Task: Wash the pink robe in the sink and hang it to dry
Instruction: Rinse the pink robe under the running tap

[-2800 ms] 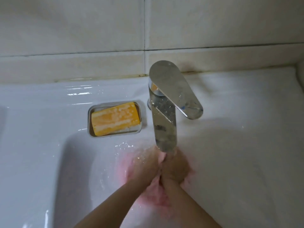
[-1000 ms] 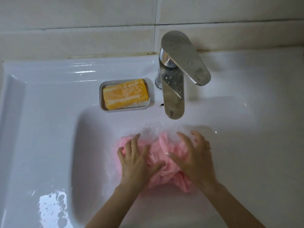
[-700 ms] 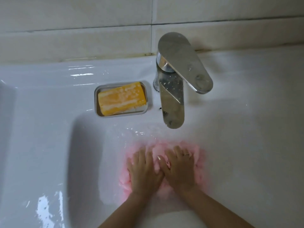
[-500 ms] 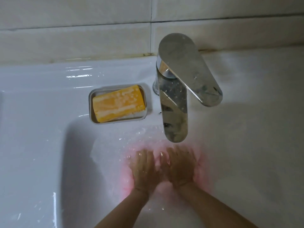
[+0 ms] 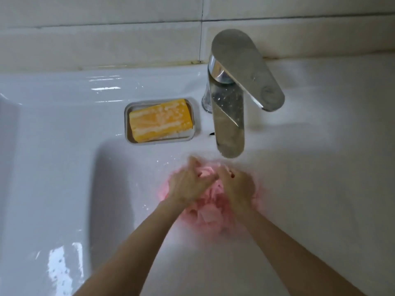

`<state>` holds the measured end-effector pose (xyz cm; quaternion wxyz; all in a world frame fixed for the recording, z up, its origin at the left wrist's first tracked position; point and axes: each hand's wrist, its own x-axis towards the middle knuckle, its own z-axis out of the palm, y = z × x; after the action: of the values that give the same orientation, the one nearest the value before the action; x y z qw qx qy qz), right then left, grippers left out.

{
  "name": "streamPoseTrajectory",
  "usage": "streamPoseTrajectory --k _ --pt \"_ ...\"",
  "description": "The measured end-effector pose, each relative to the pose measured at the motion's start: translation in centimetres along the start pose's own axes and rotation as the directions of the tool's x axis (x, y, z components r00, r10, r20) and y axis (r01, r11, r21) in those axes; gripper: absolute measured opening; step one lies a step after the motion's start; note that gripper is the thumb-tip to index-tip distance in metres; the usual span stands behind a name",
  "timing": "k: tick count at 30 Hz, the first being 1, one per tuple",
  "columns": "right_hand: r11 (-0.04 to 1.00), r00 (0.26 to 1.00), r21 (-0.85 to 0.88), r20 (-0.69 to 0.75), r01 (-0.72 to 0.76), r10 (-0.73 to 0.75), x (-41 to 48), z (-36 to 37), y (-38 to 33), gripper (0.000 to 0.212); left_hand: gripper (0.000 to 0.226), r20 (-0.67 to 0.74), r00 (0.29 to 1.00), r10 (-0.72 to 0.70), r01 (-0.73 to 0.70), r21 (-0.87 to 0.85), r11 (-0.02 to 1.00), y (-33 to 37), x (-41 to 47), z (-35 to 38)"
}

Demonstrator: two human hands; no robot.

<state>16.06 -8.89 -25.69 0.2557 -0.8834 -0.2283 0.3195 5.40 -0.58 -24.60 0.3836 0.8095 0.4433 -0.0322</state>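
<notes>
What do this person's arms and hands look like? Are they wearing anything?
Both forearms are bare, with no sleeves, watch or bracelet in view. The left hand and right hand wear no gloves. Some fingernails seem painted dark red, though blur makes that uncertain.

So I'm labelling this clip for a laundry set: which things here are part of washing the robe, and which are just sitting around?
In use: pink robe, gripped by the left hand and right hand; sink it lies in; faucet above it.
Lying about: yellow soap in its soap dish, untouched though likely handy for washing; tiled wall.
</notes>
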Motion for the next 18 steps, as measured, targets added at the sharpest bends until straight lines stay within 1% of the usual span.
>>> streamPoseTrajectory --k 2,3,4,5,6,7,8,9,10,11,12,14,15,16,17,18 --pt "0.993 0.999 0.115 -0.006 0.036 -0.036 -1.6 -2.3 -0.9 0.031 0.073 -0.032 0.994 -0.104 0.093 -0.251 0.964 0.3 -1.8 -2.0" --pt "0.986 0.997 0.152 0.010 0.069 -0.071 -2.6 -3.4 -1.1 0.023 0.074 -0.077 0.986 -0.146 0.118 -0.296 0.948 0.4 -2.8 -2.5" --pt "0.986 0.995 0.148 0.043 0.082 -0.089 -3.6 -4.4 -1.0 0.027 0.071 -0.110 0.974 -0.197 0.158 -0.288 0.945 0.3 -3.8 -2.4" --pt "0.993 0.993 0.081 0.075 0.083 -0.089 -4.6 -4.8 -0.7 0.042 0.066 -0.147 0.967 -0.209 0.182 -0.179 0.967 0.3 -5.0 -1.9" --pt "0.991 0.989 -0.058 0.098 0.118 -0.112 -5.2 -4.8 0.1 0.057 0.063 -0.170 0.969 -0.177 0.181 0.013 0.983 0.0 -6.2 -1.0" --pt "0.960 0.981 -0.214 0.113 0.180 -0.158 -5.8 -4.3 0.8 0.067 0.064 -0.166 0.976 -0.142 0.171 0.177 0.969 -0.1 -7.2 -0.2" --pt "0.906 0.967 -0.345 0.148 0.246 -0.207 -6.1 -3.5 1.5 0.075 0.060 -0.138 0.987 -0.077 0.113 0.276 0.955 -0.3 -8.0 0.6" --pt "0.858 0.958 -0.432 0.193 0.279 -0.214 -6.3 -2.6 1.9 0.082 0.051 -0.119 0.991 -0.063 0.097 0.308 0.946 -0.7 -8.4 1.3" --pt "0.841 0.954 -0.461 0.228 0.283 -0.196 -6.3 -1.7 2.2 0.084 0.042 -0.129 0.991 -0.047 0.084 0.299 0.951 -1.2 -8.8 2.3" --pt "0.840 0.955 -0.470 0.235 0.273 -0.179 -6.3 -0.9 2.2 0.080 0.038 -0.159 0.986 -0.047 0.093 0.295 0.951 -1.4 -9.0 3.2" --pt "0.836 0.955 -0.472 0.220 0.281 -0.197 -6.2 -0.3 2.2 0.072 0.042 -0.159 0.985 -0.066 0.111 0.290 0.951 -1.4 -9.0 3.7" --pt "0.805 0.952 -0.508 0.161 0.306 -0.260 -6.2 0.4 1.9 0.055 0.065 -0.154 0.983 -0.101 0.140 0.274 0.951 -1.6 -8.3 4.7" --pt "0.783 0.945 -0.533 0.131 0.321 -0.299 -5.9 0.7 1.9 0.050 0.069 -0.187 0.979 -0.085 0.136 0.286 0.949 -1.6 -8.0 5.2" --pt "0.774 0.940 -0.542 0.108 0.328 -0.323 -5.6 0.8 1.7 0.046 0.068 -0.204 0.978 -0.051 0.106 0.268 0.957 -1.5 -7.7 5.6" --pt "0.768 0.932 -0.544 0.083 0.339 -0.352 -5.4 1.0 1.6 0.042 0.065 -0.221 0.975 0.008 0.056 0.281 0.958 -1.8 -7.3 6.3" --pt "0.783 0.929 -0.516 0.070 0.346 -0.365 -4.9 1.2 1.5 0.039 0.059 -0.208 0.976 0.059 0.004 0.292 0.957 -2.0 -6.8 7.0"
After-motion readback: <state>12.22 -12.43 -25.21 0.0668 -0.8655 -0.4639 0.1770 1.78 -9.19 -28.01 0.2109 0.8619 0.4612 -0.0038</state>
